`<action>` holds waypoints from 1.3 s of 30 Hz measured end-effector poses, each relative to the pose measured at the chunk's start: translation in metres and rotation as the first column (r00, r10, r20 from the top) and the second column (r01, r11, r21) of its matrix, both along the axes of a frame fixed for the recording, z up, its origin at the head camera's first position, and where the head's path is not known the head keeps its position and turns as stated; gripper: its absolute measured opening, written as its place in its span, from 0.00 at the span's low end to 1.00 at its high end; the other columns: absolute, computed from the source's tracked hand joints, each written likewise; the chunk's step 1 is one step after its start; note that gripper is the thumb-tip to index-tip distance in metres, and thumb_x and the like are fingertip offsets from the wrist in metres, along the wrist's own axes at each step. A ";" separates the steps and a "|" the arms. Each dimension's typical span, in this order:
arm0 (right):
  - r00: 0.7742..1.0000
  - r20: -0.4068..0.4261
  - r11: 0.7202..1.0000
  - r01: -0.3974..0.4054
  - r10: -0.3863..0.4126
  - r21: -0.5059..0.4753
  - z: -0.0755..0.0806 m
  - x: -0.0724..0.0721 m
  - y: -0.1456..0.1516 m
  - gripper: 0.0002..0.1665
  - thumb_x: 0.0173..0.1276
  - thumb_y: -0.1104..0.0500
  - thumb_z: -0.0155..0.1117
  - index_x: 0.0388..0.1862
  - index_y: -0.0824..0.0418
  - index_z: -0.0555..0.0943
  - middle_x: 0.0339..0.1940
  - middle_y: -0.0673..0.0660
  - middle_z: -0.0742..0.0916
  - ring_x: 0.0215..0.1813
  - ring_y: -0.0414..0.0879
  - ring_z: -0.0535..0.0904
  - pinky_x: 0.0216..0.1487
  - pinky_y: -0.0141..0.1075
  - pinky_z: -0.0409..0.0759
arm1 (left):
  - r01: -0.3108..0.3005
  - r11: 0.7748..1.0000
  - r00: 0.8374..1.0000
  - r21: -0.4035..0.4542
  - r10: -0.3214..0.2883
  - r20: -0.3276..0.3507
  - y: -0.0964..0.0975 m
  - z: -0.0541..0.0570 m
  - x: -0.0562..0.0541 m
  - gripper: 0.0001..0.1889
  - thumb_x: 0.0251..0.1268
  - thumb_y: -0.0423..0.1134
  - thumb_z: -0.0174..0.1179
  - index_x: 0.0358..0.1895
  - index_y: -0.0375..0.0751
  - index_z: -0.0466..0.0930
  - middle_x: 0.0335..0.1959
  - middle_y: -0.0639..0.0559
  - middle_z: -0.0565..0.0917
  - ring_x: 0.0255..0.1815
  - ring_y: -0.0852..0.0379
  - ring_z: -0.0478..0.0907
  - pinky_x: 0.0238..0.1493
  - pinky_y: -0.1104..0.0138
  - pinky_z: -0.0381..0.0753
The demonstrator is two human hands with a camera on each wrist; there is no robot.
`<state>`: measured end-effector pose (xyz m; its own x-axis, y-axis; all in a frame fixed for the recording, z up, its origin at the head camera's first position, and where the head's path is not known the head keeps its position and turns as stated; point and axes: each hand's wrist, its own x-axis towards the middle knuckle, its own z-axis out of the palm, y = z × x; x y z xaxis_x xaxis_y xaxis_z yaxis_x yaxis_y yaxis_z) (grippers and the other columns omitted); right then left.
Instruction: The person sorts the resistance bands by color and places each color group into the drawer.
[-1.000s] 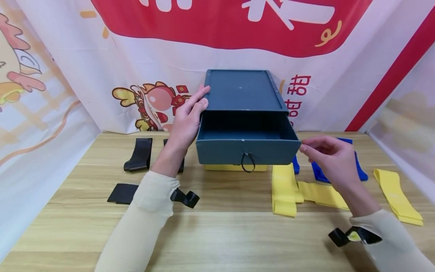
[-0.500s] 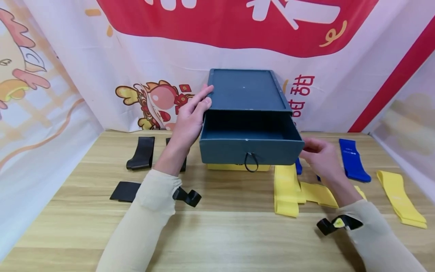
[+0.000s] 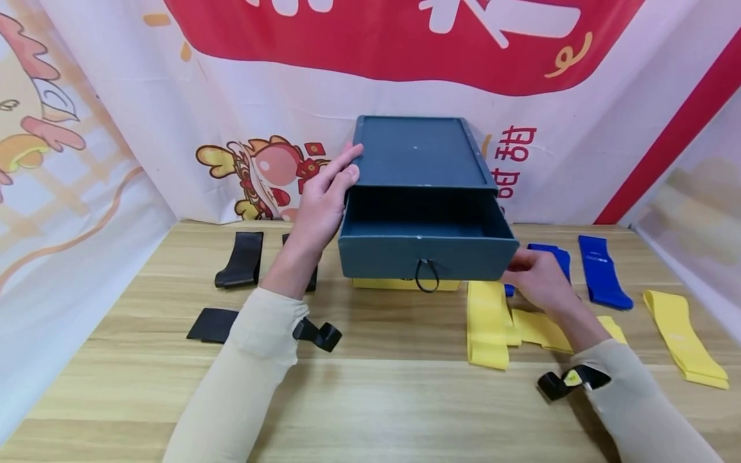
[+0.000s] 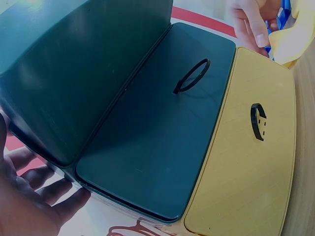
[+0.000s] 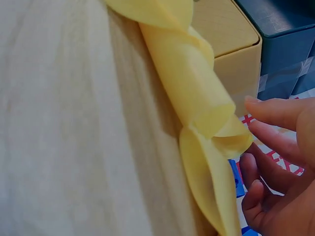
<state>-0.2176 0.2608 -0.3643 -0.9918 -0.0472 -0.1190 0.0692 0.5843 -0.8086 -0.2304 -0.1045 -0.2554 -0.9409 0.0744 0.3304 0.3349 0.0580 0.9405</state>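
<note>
A stacked drawer box (image 3: 419, 154) stands at the back of the table. Its top dark blue-green drawer (image 3: 428, 258) is pulled out, with a black loop handle. Below it, the left wrist view shows a dark drawer (image 4: 152, 132) and a yellow drawer (image 4: 243, 152), both closed. My left hand (image 3: 321, 209) rests its fairly straight fingers against the box's upper left side. By the lower right side is my right hand (image 3: 541, 278), fingers loosely bent and partly hidden behind the top drawer; nothing shows in its grasp. Near it lie a blue loop band (image 3: 554, 254) and yellow loop bands (image 3: 485, 328).
Farther right lie another blue band (image 3: 603, 273) and a yellow band (image 3: 686, 337). Black bands (image 3: 242, 258) lie on the table's left side. A printed cloth (image 3: 301, 96) hangs behind the box.
My right hand has moved left and slightly down along the box's right side, uncovering the blue bands behind it. The left hand keeps its place on the box.
</note>
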 end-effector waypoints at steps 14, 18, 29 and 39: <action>0.998 0.043 0.994 -0.059 0.055 0.089 -0.004 0.000 0.002 0.27 0.68 0.49 0.78 0.62 0.60 0.85 0.41 0.57 0.84 0.47 0.54 0.75 0.43 0.37 0.72 | 0.005 1.000 1.000 -0.013 -0.005 0.017 -0.001 0.000 0.003 0.24 0.86 0.47 0.50 0.79 0.55 0.73 0.84 0.66 0.64 0.86 0.69 0.57 0.87 0.63 0.59; 0.996 0.070 0.992 -0.063 0.055 0.110 -0.005 0.000 0.003 0.30 0.65 0.48 0.81 0.62 0.59 0.85 0.40 0.57 0.82 0.45 0.54 0.74 0.42 0.38 0.71 | 0.010 1.000 1.000 -0.016 -0.009 0.024 0.000 0.000 0.002 0.24 0.86 0.48 0.50 0.79 0.57 0.72 0.84 0.67 0.63 0.86 0.69 0.57 0.87 0.63 0.58; 0.992 -0.005 0.979 -0.121 0.123 0.166 0.007 0.004 0.008 0.19 0.71 0.54 0.75 0.58 0.58 0.88 0.41 0.58 0.84 0.47 0.54 0.73 0.42 0.38 0.72 | 0.011 1.000 1.000 -0.014 -0.011 0.020 0.002 0.002 0.002 0.24 0.86 0.48 0.50 0.78 0.56 0.73 0.84 0.66 0.64 0.86 0.69 0.57 0.87 0.63 0.59; 0.968 -0.075 0.964 -0.229 0.241 0.138 0.032 0.013 0.020 0.11 0.77 0.52 0.69 0.50 0.56 0.89 0.47 0.58 0.86 0.47 0.52 0.77 0.40 0.36 0.81 | 0.003 1.000 1.000 -0.018 -0.002 0.017 0.000 0.003 0.002 0.23 0.86 0.48 0.50 0.78 0.55 0.73 0.85 0.64 0.63 0.86 0.69 0.57 0.87 0.63 0.58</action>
<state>-0.2046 0.2805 -0.3324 -0.9615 -0.2704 -0.0493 -0.1524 0.6737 -0.7231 -0.2281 -0.1042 -0.2529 -0.9463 0.0825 0.3127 0.3188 0.0742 0.9449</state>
